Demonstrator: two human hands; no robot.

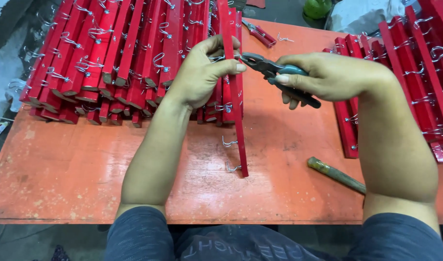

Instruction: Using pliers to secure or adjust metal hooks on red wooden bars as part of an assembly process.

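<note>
**Pliers at the hook, slat held on edge**

Here the left hand [202, 72] was my anchor: its grip was wrapped closed around a long red wooden slat [235, 96], thumb pressed across the front edge, holding it on edge over the orange table [86, 164] with its near end down by the table's middle. The right hand [327, 77] was clenched shut on the blue handles of the pliers [274, 72], whose nose pointed left and met a wire hook [221, 58] at the slat, just beside the left thumb. I couldn't tell whether the nose had actually bitten the wire.

Two more wire hooks [230, 142] stuck out of the slat lower down. Behind the left hand lay a big stack of red slats [110, 53] with hooks already in them, and a second pile [414, 63] sat to the right. A hammer handle [335, 175] lay near the right forearm, and red-handled pliers [258, 33] rested farther back.

My worry: the pliers' nose was very close to the thumb, so a slip off the thin wire could pinch it. I'd also judge that twisting hard could tip the slat, since only one hand steadied it.
</note>
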